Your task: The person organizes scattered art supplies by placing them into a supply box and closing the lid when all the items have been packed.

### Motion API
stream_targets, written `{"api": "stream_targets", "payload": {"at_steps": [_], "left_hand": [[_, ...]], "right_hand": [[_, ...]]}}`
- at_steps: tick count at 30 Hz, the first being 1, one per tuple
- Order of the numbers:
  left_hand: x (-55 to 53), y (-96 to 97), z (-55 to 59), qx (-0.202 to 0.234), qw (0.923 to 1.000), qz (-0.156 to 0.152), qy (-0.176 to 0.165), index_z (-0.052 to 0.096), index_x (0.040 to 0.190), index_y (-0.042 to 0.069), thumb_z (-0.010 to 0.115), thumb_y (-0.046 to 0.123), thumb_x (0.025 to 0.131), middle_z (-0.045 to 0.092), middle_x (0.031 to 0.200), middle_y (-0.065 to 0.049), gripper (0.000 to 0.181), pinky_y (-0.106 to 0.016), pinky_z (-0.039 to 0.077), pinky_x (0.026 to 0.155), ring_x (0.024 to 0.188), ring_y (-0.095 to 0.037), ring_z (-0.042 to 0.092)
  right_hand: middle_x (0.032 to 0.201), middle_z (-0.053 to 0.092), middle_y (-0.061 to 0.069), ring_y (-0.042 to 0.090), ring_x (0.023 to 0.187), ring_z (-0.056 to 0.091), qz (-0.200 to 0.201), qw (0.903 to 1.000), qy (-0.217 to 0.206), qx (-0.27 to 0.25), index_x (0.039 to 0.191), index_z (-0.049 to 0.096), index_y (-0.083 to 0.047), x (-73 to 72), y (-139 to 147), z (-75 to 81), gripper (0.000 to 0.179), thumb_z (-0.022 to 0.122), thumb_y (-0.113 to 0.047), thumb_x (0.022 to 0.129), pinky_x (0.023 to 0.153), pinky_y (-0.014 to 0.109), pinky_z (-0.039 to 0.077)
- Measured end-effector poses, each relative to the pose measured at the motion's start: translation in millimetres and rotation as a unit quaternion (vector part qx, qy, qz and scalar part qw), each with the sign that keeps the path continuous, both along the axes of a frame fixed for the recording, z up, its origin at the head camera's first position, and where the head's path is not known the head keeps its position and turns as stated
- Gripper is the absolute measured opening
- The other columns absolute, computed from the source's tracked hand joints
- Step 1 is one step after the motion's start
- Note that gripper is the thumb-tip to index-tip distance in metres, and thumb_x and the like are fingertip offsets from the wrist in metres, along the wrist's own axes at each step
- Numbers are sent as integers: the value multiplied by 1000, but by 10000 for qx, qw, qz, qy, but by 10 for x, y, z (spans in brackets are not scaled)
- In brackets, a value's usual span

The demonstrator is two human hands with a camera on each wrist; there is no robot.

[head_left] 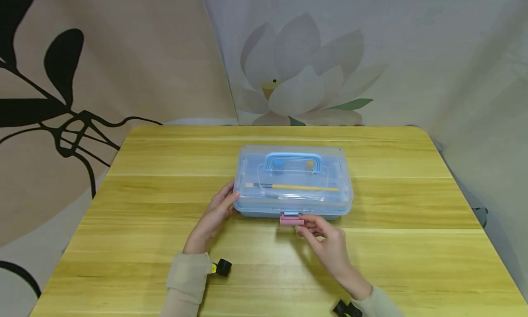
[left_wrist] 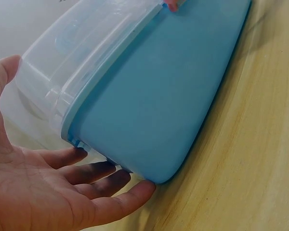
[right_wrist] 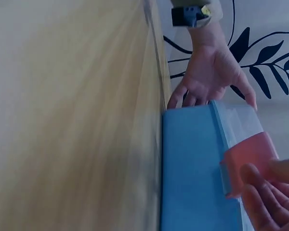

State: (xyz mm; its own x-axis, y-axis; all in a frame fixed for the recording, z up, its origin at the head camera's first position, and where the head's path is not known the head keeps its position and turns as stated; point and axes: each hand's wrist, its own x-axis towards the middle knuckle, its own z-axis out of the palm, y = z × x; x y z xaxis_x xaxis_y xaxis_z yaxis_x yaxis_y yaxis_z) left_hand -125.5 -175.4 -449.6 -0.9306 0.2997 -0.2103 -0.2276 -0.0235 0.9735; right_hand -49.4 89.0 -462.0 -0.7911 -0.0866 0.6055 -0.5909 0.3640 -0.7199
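A plastic storage box [head_left: 297,202] with a clear lid [head_left: 334,175], a blue base [left_wrist: 144,96] and a blue handle [head_left: 293,156] sits on the table. Its pink latch [head_left: 291,220] sticks outward at the front, and my right hand [head_left: 327,243] pinches it between thumb and fingers. In the right wrist view the latch [right_wrist: 250,161] stands out from the lid edge. My left hand [head_left: 214,214] touches the box's left end. There the fingers [left_wrist: 103,185] lie fairly straight along the blue base, and the thumb is up at the lid.
Through the lid show a yellow-handled paintbrush [head_left: 305,187] and a round blue item [head_left: 278,163]. The wooden table [head_left: 123,243] extends on all sides of the box. Patterned cloth [head_left: 313,69] hangs behind the table.
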Motion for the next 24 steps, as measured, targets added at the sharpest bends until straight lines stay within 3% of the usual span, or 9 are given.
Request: {"api": "stream_targets", "payload": {"at_steps": [9, 16, 24], "left_hand": [[-8, -4, 13, -69, 10000, -3, -64, 19, 149, 4, 44, 26, 99, 24, 151, -14, 60, -38, 40, 94, 126, -29, 35], [-13, -8, 2, 63, 10000, -17, -52, 18, 149, 3, 43, 24, 99, 24, 151, -15, 60, -37, 40, 95, 125, -28, 37], [-10, -3, -11, 190, 9998, -46, -12, 17, 149, 1, 43, 24, 98, 23, 151, -16, 61, -42, 37, 99, 126, -29, 35]], "right_hand": [[71, 67, 10, 13, 54, 61, -538, 9952, 682, 454, 92, 65, 6, -130, -21, 17, 29, 74, 16, 66, 50, 13, 48], [65, 65, 7, 10, 52, 58, -716, 9960, 389, 362, 81, 63, 2, -157, -53, 7, 15, 73, 10, 72, 50, 12, 47], [61, 63, 6, 8, 49, 56, -925, 9947, 332, 304, 78, 64, 2, -178, -82, 30, 14, 74, 9, 73, 46, 13, 46]]}}
